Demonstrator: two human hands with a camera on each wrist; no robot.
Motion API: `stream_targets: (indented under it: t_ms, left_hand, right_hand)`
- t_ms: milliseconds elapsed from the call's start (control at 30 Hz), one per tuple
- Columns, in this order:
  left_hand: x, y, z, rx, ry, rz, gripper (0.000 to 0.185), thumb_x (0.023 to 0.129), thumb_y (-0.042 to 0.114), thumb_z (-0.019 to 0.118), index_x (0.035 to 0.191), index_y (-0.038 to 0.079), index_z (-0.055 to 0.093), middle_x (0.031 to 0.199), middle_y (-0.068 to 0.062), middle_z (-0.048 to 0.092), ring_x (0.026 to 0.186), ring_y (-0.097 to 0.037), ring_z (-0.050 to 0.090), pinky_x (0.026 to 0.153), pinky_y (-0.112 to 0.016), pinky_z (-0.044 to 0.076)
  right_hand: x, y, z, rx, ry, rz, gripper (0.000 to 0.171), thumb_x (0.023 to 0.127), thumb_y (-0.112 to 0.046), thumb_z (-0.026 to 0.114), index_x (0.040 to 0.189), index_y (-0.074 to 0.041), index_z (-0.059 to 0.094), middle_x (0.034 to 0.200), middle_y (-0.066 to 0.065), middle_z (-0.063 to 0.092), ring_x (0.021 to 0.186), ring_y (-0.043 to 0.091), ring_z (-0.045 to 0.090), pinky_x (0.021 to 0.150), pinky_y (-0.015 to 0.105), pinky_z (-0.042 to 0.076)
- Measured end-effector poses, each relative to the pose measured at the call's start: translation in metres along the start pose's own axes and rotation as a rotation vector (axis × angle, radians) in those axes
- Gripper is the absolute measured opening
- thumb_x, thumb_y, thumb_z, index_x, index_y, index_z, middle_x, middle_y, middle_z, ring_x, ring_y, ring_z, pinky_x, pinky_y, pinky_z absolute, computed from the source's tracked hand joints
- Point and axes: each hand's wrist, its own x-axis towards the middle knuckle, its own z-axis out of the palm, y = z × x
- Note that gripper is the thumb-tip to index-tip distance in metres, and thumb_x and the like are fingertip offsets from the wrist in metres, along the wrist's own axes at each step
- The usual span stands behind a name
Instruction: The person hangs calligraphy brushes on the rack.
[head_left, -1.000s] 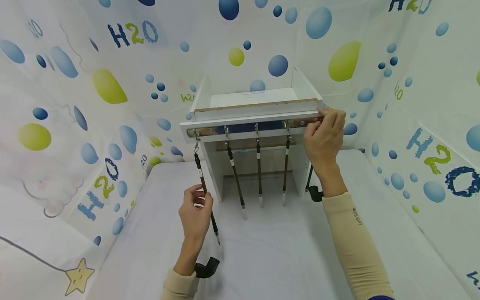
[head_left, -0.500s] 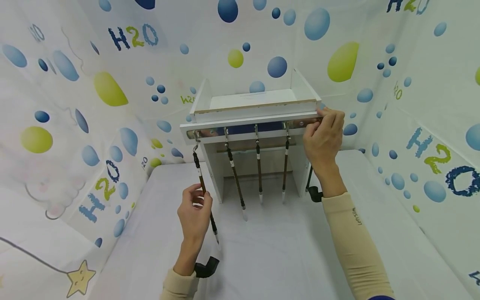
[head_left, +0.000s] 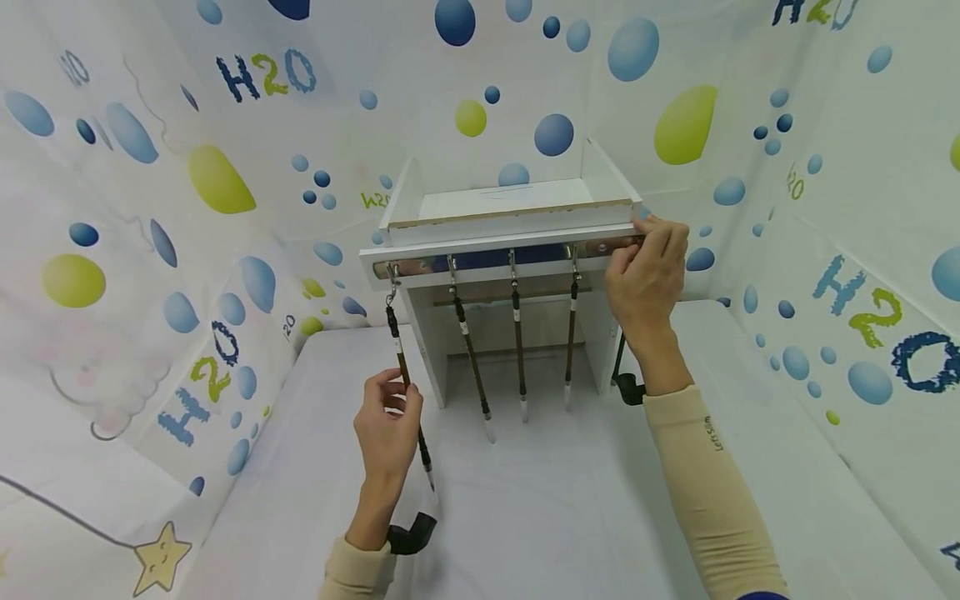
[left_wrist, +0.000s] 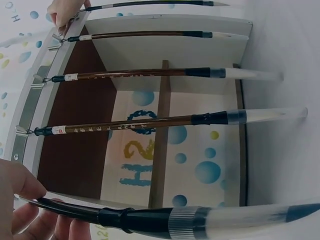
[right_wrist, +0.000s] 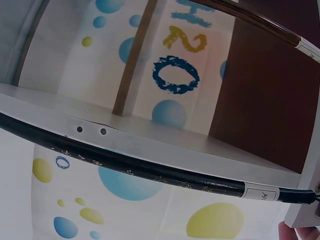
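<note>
My left hand (head_left: pixel 386 433) pinches a writing brush (head_left: pixel 402 358) between thumb and fingers, midway along its dark handle. This brush hangs from the leftmost hook of a metal strip on a white shelf unit (head_left: pixel 495 227); its pale bristles with a dark tip (left_wrist: pixel 302 212) point down. Up at the shelf's right end, my right hand (head_left: pixel 648 271) grips the front board, thumb below and fingers at the edge. Beside that hand, a black-handled brush (right_wrist: pixel 125 167) hangs from the end of the strip, mostly hidden by the wrist in the head view.
Between my hands several brown-handled brushes (left_wrist: pixel 135 124) hang in a row from hooks. The shelf's side panels (head_left: pixel 426 350) stand on a white-covered table (head_left: pixel 540 517). Behind and at both sides rises a white curtain (head_left: pixel 405 125) with blue and green dots.
My left hand and the brush it pinches have drifted very slightly left. My right hand keeps its place on the shelf, and the hanging brushes barely sway.
</note>
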Motion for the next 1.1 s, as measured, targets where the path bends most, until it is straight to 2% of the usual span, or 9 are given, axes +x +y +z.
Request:
stream_targets:
  t_ms: [233, 467, 900, 1100]
  left_hand:
    - [0.005, 0.001, 0.0, -0.007, 0.013, 0.013, 0.027, 0.088, 0.001, 0.064, 0.115, 0.002, 0.064, 0.084, -0.011, 0.072, 0.064, -0.012, 0.058, 0.058, -0.01, 0.045]
    - [0.008, -0.001, 0.002, -0.004, -0.002, -0.004, 0.028, 0.088, 0.002, 0.064, 0.116, 0.002, 0.064, 0.085, -0.012, 0.072, 0.065, -0.013, 0.058, 0.058, -0.009, 0.045]
    - [0.01, -0.017, 0.014, 0.023, -0.086, -0.028, 0.028, 0.092, 0.006, 0.064, 0.119, 0.002, 0.061, 0.093, -0.014, 0.071, 0.072, -0.02, 0.064, 0.06, -0.013, 0.048]
    - [0.011, -0.026, 0.02, 0.062, -0.087, -0.013, 0.029, 0.093, 0.005, 0.064, 0.121, 0.0, 0.06, 0.096, -0.016, 0.072, 0.076, -0.026, 0.067, 0.061, -0.02, 0.051]
  right_hand:
    - [0.0, 0.001, 0.0, -0.001, 0.0, 0.002, 0.031, 0.095, -0.01, 0.045, 0.123, 0.001, 0.049, 0.128, 0.022, 0.044, 0.127, 0.032, 0.049, 0.096, 0.047, 0.05]
    - [0.0, 0.001, 0.001, 0.003, 0.011, -0.003, 0.03, 0.095, -0.01, 0.045, 0.122, 0.001, 0.049, 0.127, 0.023, 0.044, 0.126, 0.032, 0.05, 0.095, 0.047, 0.051]
    - [-0.002, 0.001, 0.002, 0.011, 0.019, -0.015, 0.03, 0.095, -0.01, 0.045, 0.122, 0.002, 0.049, 0.127, 0.023, 0.045, 0.125, 0.033, 0.05, 0.093, 0.046, 0.051]
    - [-0.001, 0.001, 0.003, 0.013, 0.02, -0.017, 0.03, 0.095, -0.01, 0.044, 0.123, 0.001, 0.049, 0.127, 0.023, 0.044, 0.125, 0.032, 0.05, 0.095, 0.046, 0.05]
